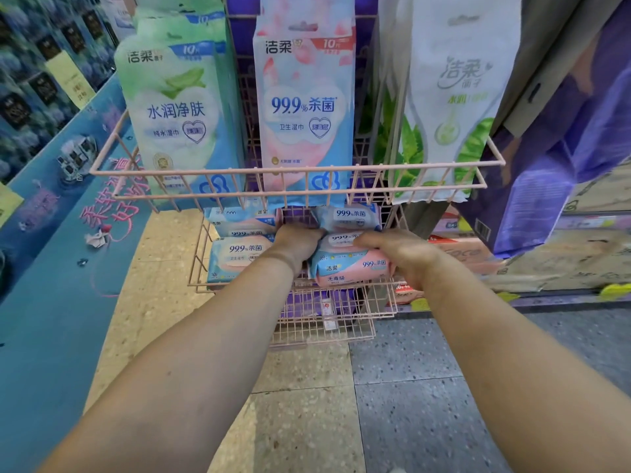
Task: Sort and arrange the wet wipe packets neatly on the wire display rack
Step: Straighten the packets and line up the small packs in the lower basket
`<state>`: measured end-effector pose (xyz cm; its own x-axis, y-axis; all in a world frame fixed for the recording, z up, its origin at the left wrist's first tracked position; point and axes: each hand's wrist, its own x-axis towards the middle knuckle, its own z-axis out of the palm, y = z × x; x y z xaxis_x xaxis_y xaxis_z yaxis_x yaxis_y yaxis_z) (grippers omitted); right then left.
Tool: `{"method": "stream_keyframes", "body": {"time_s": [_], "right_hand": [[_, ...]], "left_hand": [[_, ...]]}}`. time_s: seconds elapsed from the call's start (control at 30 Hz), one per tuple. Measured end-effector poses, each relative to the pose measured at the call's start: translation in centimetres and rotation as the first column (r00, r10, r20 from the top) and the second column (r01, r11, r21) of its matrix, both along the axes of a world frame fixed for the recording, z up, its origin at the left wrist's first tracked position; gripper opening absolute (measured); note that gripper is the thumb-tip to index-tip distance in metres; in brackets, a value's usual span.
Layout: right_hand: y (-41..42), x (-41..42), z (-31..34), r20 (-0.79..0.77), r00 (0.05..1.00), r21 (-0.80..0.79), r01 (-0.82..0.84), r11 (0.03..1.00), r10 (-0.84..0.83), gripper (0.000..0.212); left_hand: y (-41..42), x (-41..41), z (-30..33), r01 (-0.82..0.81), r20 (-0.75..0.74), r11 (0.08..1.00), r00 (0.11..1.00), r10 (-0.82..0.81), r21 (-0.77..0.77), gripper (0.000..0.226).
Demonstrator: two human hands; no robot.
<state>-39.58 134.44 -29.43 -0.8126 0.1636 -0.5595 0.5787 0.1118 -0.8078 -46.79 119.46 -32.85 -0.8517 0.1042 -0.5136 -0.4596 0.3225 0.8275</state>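
A pink wire display rack (297, 170) has an upper basket with tall hanging packs and a lower basket (205, 285) of small wet wipe packets. My left hand (296, 242) and my right hand (397, 256) both grip a pink-and-blue wet wipe packet (351, 269) at the right front of the lower basket, one hand at each end. More packets lie behind it (350, 216) and two are stacked on the left (239, 256). My fingers are partly hidden by the packets.
In the upper basket stand a green pack (174, 107), a pink 99.9% pack (304, 107) and a white leaf-print pack (450, 107). A purple bag (553, 158) hangs at the right. A blue display wall (51, 268) runs along the left. Tiled floor lies below.
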Motion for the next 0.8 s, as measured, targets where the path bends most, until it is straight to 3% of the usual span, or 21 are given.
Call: {"method": "stream_keyframes", "body": {"time_s": [0.2, 0.4, 0.57, 0.63, 0.67, 0.73, 0.8], "right_hand": [[0.6, 0.4, -0.9, -0.108, 0.994, -0.063, 0.011, 0.998, -0.018, 0.027], [1.0, 1.5, -1.4, -0.229, 0.973, -0.040, 0.031, 0.999, -0.040, 0.083], [1.1, 2.2, -1.9, -0.366, 0.930, 0.069, 0.009, 0.998, 0.017, 0.068], [1.0, 1.1, -2.0, -0.398, 0.917, 0.068, 0.018, 0.998, 0.011, 0.064], [0.9, 0.4, -1.9, -0.403, 0.915, 0.122, 0.033, 0.992, 0.019, 0.061], [0.6, -1.0, -1.7, -0.341, 0.930, 0.395, 0.010, 0.919, 0.136, 0.050], [0.3, -1.3, -1.4, -0.202, 0.953, 0.609, -0.057, 0.791, 0.224, 0.041]], "left_hand": [[0.0, 0.3, 0.8, -0.028, -0.083, 0.998, 0.996, 0.034, 0.064, 0.012], [-0.6, 0.5, 0.8, -0.145, -0.061, 0.968, 0.985, 0.161, 0.203, 0.012], [-0.9, 1.6, 0.2, -0.239, -0.116, 0.891, 0.946, 0.304, 0.385, 0.017], [-1.0, 1.7, 0.3, -0.189, -0.154, 0.873, 0.946, 0.284, 0.450, 0.013], [-0.8, 1.4, 0.2, -0.116, -0.197, 0.909, 0.958, 0.209, 0.400, 0.013], [-0.4, 1.1, 0.0, 0.078, -0.232, 0.987, 0.972, -0.044, 0.138, 0.021], [-0.3, 1.2, 0.4, 0.205, -0.134, 0.978, 0.969, -0.207, -0.029, 0.032]]}}
